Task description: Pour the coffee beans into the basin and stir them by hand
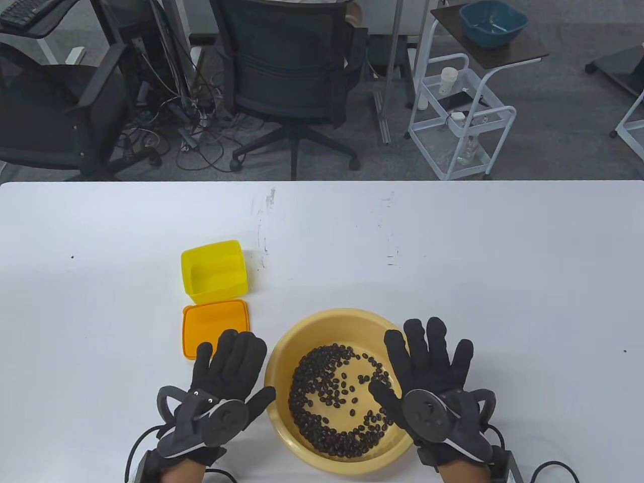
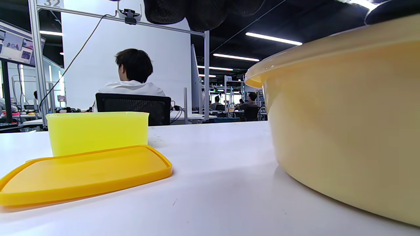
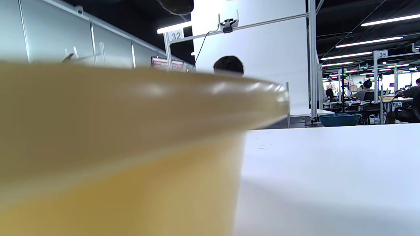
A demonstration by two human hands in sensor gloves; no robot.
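Note:
A round pale-yellow basin (image 1: pixel 284 362) stands near the table's front edge, with dark coffee beans (image 1: pixel 322 397) spread over its bottom. Its outer wall fills the right of the left wrist view (image 2: pixel 344 131) and the left of the right wrist view (image 3: pixel 115 147). My left hand (image 1: pixel 229 365) lies flat on the table just left of the basin, fingers straight. My right hand (image 1: pixel 427 352) lies over the basin's right rim, fingers spread and straight, thumb reaching over the beans. Neither hand holds anything. An empty yellow box (image 1: pixel 214 271) (image 2: pixel 96 131) stands behind its orange lid (image 1: pixel 215 327) (image 2: pixel 82 173).
The white table (image 1: pixel 503 282) stretches wide to the right and back. Beyond its far edge are office chairs (image 1: pixel 292 75), cables and a white trolley (image 1: pixel 460 121). The wrist views show a seated person (image 2: pixel 133 78) at another desk.

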